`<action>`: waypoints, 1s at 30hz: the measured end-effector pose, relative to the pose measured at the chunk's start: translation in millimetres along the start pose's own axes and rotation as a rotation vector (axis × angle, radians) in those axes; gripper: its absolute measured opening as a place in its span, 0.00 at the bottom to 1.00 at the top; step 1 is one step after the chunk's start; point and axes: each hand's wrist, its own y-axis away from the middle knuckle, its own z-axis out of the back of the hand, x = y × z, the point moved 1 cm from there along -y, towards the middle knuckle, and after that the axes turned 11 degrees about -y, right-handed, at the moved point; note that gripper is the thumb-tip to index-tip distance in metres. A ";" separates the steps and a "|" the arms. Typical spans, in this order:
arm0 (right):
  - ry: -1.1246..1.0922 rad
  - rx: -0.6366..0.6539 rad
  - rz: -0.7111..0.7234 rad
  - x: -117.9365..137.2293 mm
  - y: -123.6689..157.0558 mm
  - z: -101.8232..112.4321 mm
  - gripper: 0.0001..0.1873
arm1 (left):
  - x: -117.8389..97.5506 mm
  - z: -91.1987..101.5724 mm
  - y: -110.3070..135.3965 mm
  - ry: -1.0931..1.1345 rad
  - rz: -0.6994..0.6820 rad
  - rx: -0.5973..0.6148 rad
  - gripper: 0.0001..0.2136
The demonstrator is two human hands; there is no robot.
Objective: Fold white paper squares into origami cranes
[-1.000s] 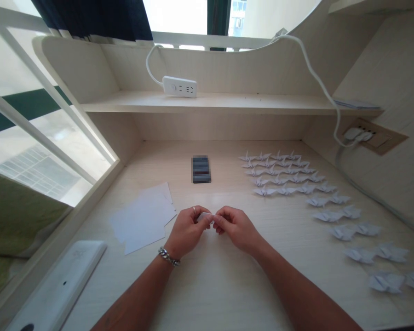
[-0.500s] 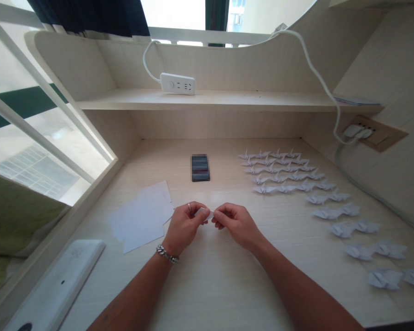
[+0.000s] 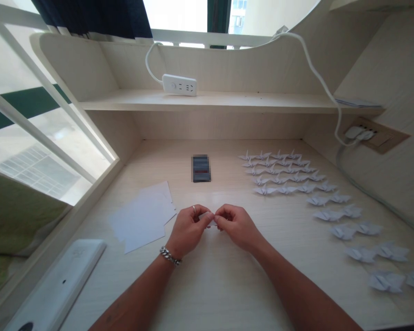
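Between my hands is a small piece of folded white paper (image 3: 212, 223), mostly covered by the fingers. My left hand (image 3: 189, 230), with a ring and a chain bracelet, pinches it from the left. The fingertips of my right hand (image 3: 236, 225) pinch its right end, almost touching the left thumb. Left of my hands lie several overlapping sheets of white paper (image 3: 145, 216). Rows of folded paper cranes (image 3: 279, 179) stand on the right side of the wooden desk (image 3: 214, 285).
A dark, pixelated rectangular object (image 3: 201, 168) lies beyond my hands. A white power strip (image 3: 179, 85) rests on the shelf (image 3: 227, 100), and its cable hangs at left. A long white device (image 3: 62, 280) sits at the left edge. A wall socket (image 3: 376, 134) holds plugs at right.
My hands have drawn closer together on the folded paper, the left one shifting slightly right. The view has shifted a little; the cranes and sheets stay put.
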 end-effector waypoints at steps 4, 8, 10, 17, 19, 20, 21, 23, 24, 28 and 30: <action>0.010 -0.009 -0.043 0.4 -0.5 1.0 0.05 | -0.9 -3.6 -0.9 0.095 0.043 -0.005 0.11; -0.014 0.014 -0.086 -2.4 -0.1 5.7 0.04 | -1.4 -0.9 -3.2 0.191 0.074 -0.020 0.10; -0.036 0.020 -0.101 -3.5 -0.4 9.2 0.04 | 0.6 5.4 -5.3 0.224 0.089 -0.042 0.11; -0.258 -0.011 -0.065 -3.0 -1.9 9.3 0.07 | 8.7 13.4 -7.2 0.309 0.138 -0.199 0.13; -0.288 0.017 -0.053 -4.3 -2.3 4.7 0.11 | 6.4 5.9 -6.4 0.283 0.100 -0.148 0.13; -0.286 0.005 -0.046 -5.4 -2.6 3.2 0.12 | 5.1 2.4 -6.0 0.276 0.087 -0.121 0.13; -0.282 -0.022 -0.040 -6.6 -3.1 2.3 0.12 | 4.0 -0.2 -5.7 0.268 0.076 -0.088 0.13; -0.284 -0.068 -0.039 -8.9 -4.4 2.6 0.12 | 2.5 -2.2 -5.1 0.240 0.055 -0.029 0.13; -0.283 -0.083 -0.043 -9.7 -5.0 3.5 0.12 | 2.1 -1.8 -4.7 0.221 0.044 0.004 0.12; -0.169 -0.034 -0.053 -9.9 -5.0 7.0 0.10 | 1.2 1.9 -1.8 0.054 -0.024 0.145 0.11; -0.059 0.043 -0.059 -9.4 -3.4 6.9 0.09 | 0.5 2.6 0.1 -0.055 -0.058 0.194 0.11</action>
